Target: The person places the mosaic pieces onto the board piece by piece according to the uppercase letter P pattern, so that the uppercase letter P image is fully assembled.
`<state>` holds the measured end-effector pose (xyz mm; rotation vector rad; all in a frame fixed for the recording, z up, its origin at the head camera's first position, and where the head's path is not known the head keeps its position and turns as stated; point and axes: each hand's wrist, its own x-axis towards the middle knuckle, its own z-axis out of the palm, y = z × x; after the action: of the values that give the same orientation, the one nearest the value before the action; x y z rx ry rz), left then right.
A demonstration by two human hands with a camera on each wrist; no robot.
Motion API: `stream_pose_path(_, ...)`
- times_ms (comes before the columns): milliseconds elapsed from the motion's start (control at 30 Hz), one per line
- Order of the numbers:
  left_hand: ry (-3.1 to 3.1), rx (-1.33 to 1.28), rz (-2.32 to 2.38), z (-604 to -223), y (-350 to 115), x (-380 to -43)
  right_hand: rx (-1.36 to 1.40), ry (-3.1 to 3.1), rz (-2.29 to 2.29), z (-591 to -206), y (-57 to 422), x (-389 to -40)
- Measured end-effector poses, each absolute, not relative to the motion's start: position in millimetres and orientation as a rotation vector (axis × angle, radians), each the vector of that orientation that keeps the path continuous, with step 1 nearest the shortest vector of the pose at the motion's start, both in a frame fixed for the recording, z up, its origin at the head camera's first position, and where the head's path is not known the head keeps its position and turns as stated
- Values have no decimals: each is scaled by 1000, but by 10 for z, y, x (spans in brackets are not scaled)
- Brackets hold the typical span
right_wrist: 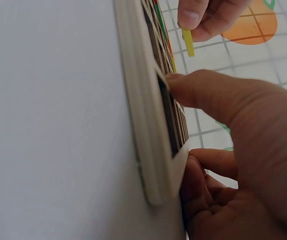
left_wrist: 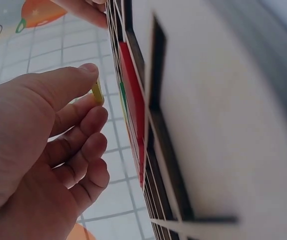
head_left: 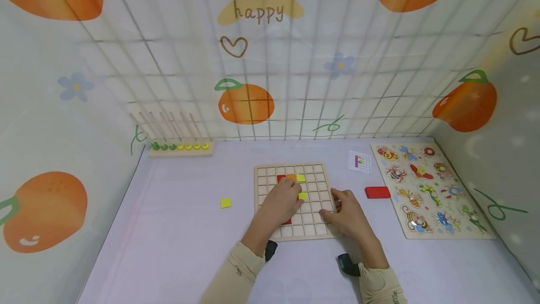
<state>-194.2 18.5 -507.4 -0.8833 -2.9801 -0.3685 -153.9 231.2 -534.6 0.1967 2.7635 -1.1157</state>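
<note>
A wooden grid board [head_left: 312, 231] lies flat on the table. My left hand [head_left: 278, 203] is over its middle, pinching a yellow square tile [left_wrist: 97, 93] between thumb and index finger, the tile standing on edge above the grid. Along an upper row sit a red tile [head_left: 281, 178], an orange tile [head_left: 291, 178] and a yellow tile; another red tile [head_left: 288, 222] shows below the left hand, which covers part of the grid. In the left wrist view a green tile [left_wrist: 123, 94] peeks out beside the red. My right hand [head_left: 352, 215] grips the board's right edge, thumb on top, fingers along the side.
A loose yellow tile [head_left: 225, 202] lies left of the board. To the right are a red block [head_left: 377, 192], a small pattern card [head_left: 360, 163] and an insect picture puzzle [head_left: 466, 234]. At the back left stands a peg rack [head_left: 181, 152] with green and yellow beads.
</note>
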Motion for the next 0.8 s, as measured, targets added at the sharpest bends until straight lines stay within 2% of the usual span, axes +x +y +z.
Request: stream_pose_path(800, -2981, -863, -314, -5154, 270, -1972, 197, 2772, -1122, -5358, 2313, -1542)
